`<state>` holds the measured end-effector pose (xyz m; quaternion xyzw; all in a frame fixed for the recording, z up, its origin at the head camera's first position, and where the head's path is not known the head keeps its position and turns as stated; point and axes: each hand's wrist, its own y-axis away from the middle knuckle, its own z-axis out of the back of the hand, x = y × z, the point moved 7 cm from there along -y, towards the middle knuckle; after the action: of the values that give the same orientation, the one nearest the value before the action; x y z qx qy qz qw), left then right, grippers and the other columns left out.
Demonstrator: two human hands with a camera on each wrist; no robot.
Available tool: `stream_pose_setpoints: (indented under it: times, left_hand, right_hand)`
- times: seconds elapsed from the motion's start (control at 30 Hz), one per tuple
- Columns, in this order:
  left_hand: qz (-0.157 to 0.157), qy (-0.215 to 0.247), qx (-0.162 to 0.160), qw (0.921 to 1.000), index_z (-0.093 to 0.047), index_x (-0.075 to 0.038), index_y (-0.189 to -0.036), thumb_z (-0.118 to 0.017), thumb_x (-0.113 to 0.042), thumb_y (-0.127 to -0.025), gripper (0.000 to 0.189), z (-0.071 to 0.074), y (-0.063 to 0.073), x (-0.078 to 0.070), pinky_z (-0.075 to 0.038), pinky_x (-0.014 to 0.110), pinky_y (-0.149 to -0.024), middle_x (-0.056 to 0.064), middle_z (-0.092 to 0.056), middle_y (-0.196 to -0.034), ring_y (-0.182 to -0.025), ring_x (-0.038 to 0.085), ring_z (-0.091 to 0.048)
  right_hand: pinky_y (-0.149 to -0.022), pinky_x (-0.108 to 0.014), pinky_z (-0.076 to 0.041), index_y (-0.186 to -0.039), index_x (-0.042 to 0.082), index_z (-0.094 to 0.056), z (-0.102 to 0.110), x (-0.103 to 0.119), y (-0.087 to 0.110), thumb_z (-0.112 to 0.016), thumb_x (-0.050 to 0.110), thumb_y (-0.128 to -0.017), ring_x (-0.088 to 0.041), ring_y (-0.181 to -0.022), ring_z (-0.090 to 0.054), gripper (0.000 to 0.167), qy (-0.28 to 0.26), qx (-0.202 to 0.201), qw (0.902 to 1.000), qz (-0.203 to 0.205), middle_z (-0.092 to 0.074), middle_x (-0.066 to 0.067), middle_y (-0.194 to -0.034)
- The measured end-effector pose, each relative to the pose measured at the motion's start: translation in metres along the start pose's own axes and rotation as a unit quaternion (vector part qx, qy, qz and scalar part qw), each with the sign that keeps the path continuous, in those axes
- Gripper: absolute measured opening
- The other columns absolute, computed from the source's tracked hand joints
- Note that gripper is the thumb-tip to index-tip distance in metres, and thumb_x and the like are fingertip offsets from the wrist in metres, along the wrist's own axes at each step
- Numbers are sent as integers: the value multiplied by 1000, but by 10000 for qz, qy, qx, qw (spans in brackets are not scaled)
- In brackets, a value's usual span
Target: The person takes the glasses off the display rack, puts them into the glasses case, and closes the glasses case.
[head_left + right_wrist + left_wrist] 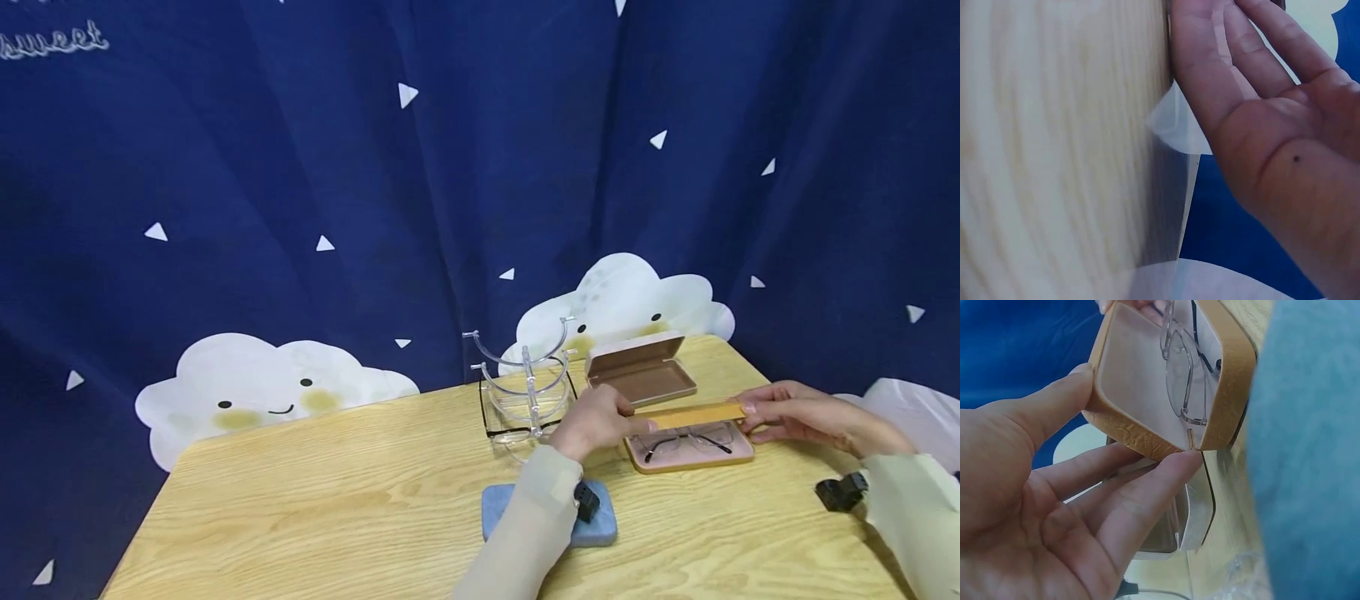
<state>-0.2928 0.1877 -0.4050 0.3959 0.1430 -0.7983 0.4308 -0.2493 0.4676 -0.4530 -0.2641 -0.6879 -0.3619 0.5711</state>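
Near the table's (322, 483) right edge, the orange glasses case (688, 415) stood partly open, with thin-framed glasses (1179, 375) inside on pale lining. The glasses were already in; the lid was not yet down, and whether it was opening or closing could not be told. The left hand (596, 421) pinched the case's left end; the right hand (802, 414) gripped its right end. Toward the back-right corner, a brown-lined case (641, 385) lay open, no glasses visible inside. Nearer the front edge, a blue case (597, 531) was closed, contents hidden.
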Motion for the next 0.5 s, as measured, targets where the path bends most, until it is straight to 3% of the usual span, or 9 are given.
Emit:
stream_pose_setpoints:
  times: [0.1,0.17,0.2,0.3,0.33,0.4,0.5]
  left_hand:
    - [41,-96,-60,9999,-81,-11,-113,-82,-35,-91,33,0,1,-1,-45,21,-63,-1,-78,-111,-72,6,-53]
    - [95,-103,-81,9999,-81,-11,-111,-83,-36,-90,32,1,1,-1,-45,22,-63,-3,-77,-107,-71,6,-53]
    - [108,-81,-66,9999,-82,-10,-108,-83,-36,-90,32,0,1,-1,-43,22,-61,-4,-76,-97,-68,6,-51]
    - [147,-3,-15,9999,-82,-7,-96,-83,-35,-90,29,0,0,-1,-36,24,-55,-7,-57,-73,-59,8,-41]
    - [157,-5,-16,9999,-81,-7,-95,-84,-35,-89,29,0,0,-1,-36,24,-55,-7,-57,-73,-59,8,-41]
    - [192,-31,-35,9998,-82,-7,-98,-85,-36,-88,31,0,0,-1,-39,23,-56,-8,-64,-79,-63,6,-45]
    - [228,-184,-118,9995,-81,-11,-109,-87,-38,-85,36,2,0,-2,-50,23,-67,-5,-77,-110,-78,7,-59]
  right_hand:
    - [-100,-30,-61,-131,26,-69,0,-1,1,-35,0,-110,-8,-116,-70,47,-38,59,10000,-13,-71,11,-131]
    - [-101,-31,-60,-131,25,-68,-1,-1,0,-36,1,-110,-8,-117,-69,45,-80,77,9999,-15,-71,10,-132]
    - [-102,-31,-60,-132,24,-68,-1,0,0,-36,1,-111,-8,-118,-69,45,-102,106,9999,-15,-71,10,-132]
    - [-103,-32,-59,-135,21,-66,-4,2,0,-35,-2,-110,-9,-121,-68,46,-242,281,9992,135,-70,7,-134]
    - [-104,-32,-58,-135,20,-66,-5,3,-1,-35,-2,-110,-10,-122,-68,46,-265,335,9989,196,-70,6,-135]
    - [-106,-33,-57,-137,17,-65,-7,6,-1,-34,-5,-109,-11,-124,-67,47,-341,456,9979,300,-70,3,-136]
    - [-105,-32,-58,-138,16,-63,-6,8,-1,-36,-6,-108,-11,-125,-67,46,-198,392,9983,381,-70,2,-135]
